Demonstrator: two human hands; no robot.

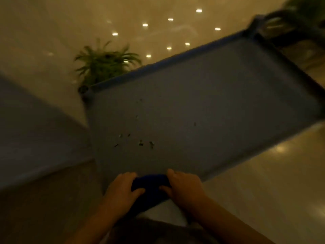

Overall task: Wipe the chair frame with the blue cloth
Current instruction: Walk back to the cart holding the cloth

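A dark blue cloth [150, 186] is bunched over the near edge of a long grey-blue seat with a darker blue frame rim [168, 60]. My left hand [121, 191] grips the cloth's left side. My right hand [184, 185] grips its right side, fingers curled over the seat's edge. Both hands press the cloth onto the near frame edge. Several small bits of debris [140, 142] lie on the seat surface ahead of the hands. The picture is dim and blurred.
A potted green plant [103, 64] stands past the seat's far left corner, and another plant [302, 13] at the far right end. A second grey seat [35, 131] lies to the left. Glossy floor [272, 173] with lamp reflections surrounds them.
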